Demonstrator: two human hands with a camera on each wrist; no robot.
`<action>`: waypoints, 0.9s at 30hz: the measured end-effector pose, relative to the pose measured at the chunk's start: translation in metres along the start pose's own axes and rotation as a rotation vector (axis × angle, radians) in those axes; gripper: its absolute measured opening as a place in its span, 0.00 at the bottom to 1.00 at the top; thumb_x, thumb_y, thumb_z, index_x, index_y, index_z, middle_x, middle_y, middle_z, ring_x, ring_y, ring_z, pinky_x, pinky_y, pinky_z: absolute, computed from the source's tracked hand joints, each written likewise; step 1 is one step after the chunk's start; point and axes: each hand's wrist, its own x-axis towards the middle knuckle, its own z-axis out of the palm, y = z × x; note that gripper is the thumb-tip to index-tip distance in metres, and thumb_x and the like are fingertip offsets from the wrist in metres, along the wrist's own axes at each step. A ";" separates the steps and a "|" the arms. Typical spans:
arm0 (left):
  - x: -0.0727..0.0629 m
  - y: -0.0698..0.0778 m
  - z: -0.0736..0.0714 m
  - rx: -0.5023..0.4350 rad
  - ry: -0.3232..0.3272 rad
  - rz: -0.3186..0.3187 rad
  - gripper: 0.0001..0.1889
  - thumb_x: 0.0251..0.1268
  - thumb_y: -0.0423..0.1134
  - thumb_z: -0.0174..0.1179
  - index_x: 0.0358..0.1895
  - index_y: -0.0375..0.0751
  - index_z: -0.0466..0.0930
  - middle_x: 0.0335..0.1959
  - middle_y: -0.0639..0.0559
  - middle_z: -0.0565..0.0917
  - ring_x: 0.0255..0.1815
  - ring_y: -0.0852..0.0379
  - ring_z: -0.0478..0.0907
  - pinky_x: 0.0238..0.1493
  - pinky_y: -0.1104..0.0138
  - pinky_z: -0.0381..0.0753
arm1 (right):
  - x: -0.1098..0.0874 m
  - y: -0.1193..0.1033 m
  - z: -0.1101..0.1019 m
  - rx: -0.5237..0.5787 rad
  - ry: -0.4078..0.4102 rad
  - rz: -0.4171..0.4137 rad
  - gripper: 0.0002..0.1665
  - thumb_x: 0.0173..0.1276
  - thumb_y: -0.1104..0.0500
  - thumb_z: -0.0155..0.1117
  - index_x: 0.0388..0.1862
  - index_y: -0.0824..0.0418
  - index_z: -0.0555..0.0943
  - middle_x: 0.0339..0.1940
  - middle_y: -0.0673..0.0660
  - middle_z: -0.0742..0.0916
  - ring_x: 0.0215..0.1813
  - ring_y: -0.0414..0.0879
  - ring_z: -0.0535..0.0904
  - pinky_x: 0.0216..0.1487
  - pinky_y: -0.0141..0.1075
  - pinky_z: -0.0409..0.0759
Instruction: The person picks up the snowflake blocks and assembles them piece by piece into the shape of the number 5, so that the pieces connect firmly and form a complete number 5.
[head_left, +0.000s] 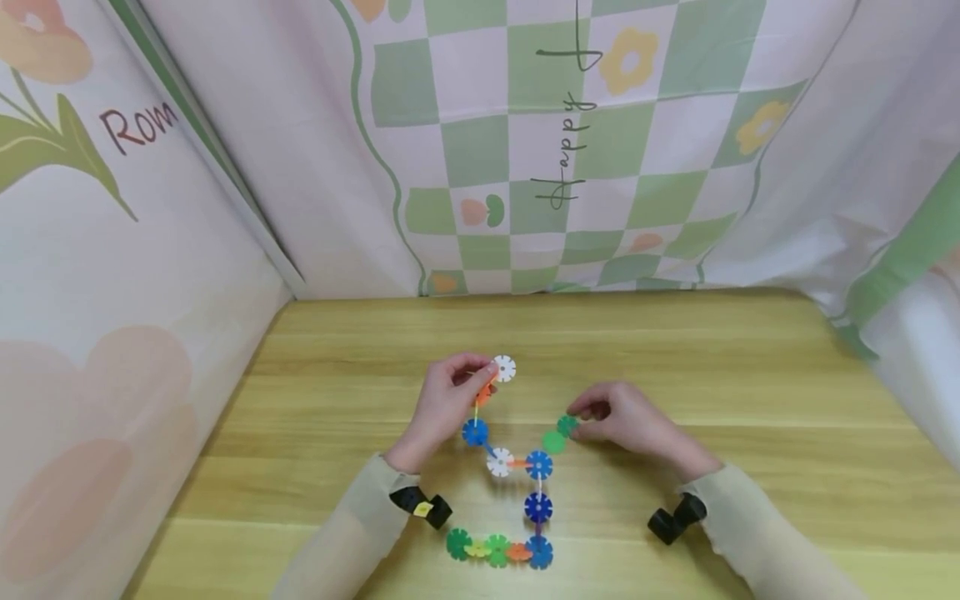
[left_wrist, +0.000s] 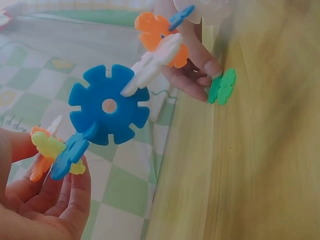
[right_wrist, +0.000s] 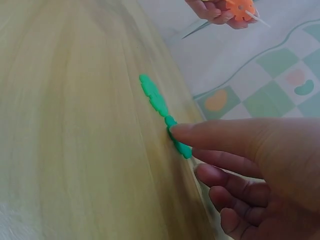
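Note:
In the head view my left hand [head_left: 447, 398] pinches the upper end of a chain of notched plastic snowflake discs, at an orange disc [head_left: 483, 395] beside a white end disc [head_left: 505, 367]. From there the chain runs down through a blue disc [head_left: 475, 432], a white one [head_left: 499, 462] and several more blues, then left to a dark green disc [head_left: 459, 543]. My right hand [head_left: 626, 417] pinches a green disc [head_left: 567, 426] between thumb and forefinger. Joined to its edge is a lighter green disc [right_wrist: 152, 95], held away from the chain.
Under both hands lies a wood-grain table [head_left: 337, 350]. A checked curtain [head_left: 547, 150] hangs along its back edge, and a printed cloth wall [head_left: 135, 275] rises at the left. Black wrist cameras sit on both sleeves.

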 end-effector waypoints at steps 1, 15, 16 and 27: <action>0.000 0.000 0.000 0.001 0.000 0.001 0.10 0.74 0.41 0.63 0.49 0.41 0.87 0.40 0.52 0.86 0.38 0.52 0.81 0.41 0.62 0.83 | 0.000 0.000 0.000 -0.004 0.000 0.000 0.18 0.58 0.56 0.80 0.46 0.60 0.88 0.35 0.49 0.85 0.37 0.45 0.77 0.37 0.36 0.79; 0.000 -0.001 0.001 -0.004 -0.008 0.011 0.09 0.75 0.41 0.63 0.49 0.42 0.86 0.42 0.53 0.86 0.40 0.52 0.80 0.44 0.62 0.83 | 0.003 -0.002 0.001 -0.010 -0.030 0.002 0.13 0.60 0.55 0.80 0.41 0.57 0.87 0.32 0.48 0.83 0.35 0.45 0.77 0.34 0.35 0.78; 0.000 -0.001 0.001 -0.005 -0.009 0.012 0.09 0.75 0.41 0.63 0.49 0.42 0.86 0.42 0.53 0.86 0.40 0.52 0.80 0.44 0.62 0.83 | 0.004 -0.003 0.001 -0.011 -0.028 0.004 0.13 0.59 0.55 0.80 0.40 0.56 0.86 0.32 0.48 0.83 0.34 0.45 0.77 0.34 0.35 0.78; -0.001 -0.001 0.001 -0.025 -0.013 0.024 0.10 0.75 0.41 0.62 0.49 0.40 0.86 0.42 0.51 0.86 0.39 0.52 0.81 0.41 0.66 0.83 | 0.007 -0.009 0.003 0.096 -0.052 -0.029 0.12 0.61 0.62 0.78 0.40 0.59 0.82 0.32 0.51 0.84 0.35 0.49 0.79 0.35 0.36 0.80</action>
